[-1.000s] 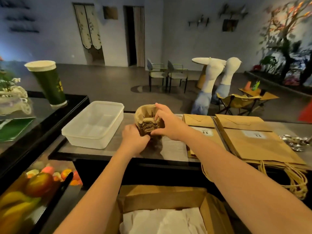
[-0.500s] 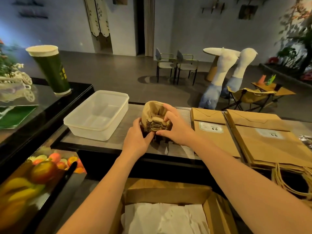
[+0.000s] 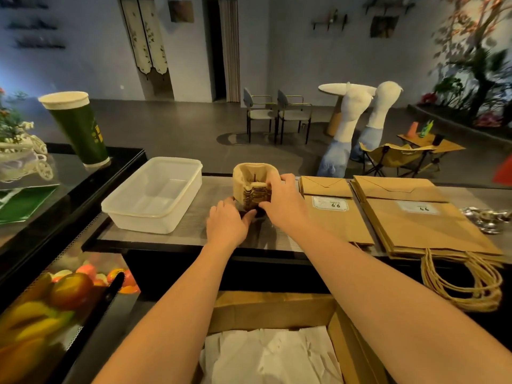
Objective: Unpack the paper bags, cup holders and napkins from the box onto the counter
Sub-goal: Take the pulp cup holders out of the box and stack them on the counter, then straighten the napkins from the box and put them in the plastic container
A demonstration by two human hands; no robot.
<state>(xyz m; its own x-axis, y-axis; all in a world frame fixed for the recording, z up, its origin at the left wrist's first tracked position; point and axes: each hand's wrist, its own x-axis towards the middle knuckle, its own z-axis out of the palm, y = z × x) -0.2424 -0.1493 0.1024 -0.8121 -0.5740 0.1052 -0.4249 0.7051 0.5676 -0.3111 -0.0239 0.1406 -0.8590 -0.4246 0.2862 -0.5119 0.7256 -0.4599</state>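
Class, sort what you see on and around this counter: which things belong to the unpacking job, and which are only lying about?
Job:
cup holders, held by both hands
paper bags
napkins
box
counter

Lying about:
plastic tub
green cup
fruit
chairs

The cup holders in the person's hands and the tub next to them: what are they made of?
The cup holders look like moulded paper pulp: matt tan, rough, with stacked ridged edges. The tub seems to be plastic: milky, translucent, smooth, with a soft sheen along its rim.
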